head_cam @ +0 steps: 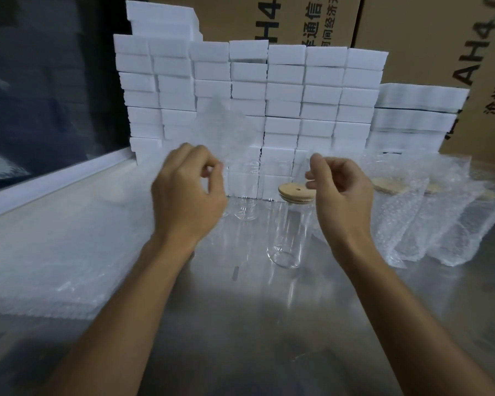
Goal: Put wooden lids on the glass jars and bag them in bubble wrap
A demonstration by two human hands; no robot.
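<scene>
Both hands — left hand (187, 185), right hand (339, 185) — pinch a bubble-wrap bag (226, 130) open above the lidded jar (287, 232); unlidded jar (246, 192) behind it — bagged jars (406, 212) at its right.

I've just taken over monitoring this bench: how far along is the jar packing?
Done: several bagged jars lie at the right, wooden lids showing through the wrap. One lidded jar stands unbagged. In hand: the left hand and right hand pinch a bubble wrap bag above it, seemingly opening it. Left: bag that jar, then lid and bag the open jar behind. A stack of empty bags waits at left.
</scene>
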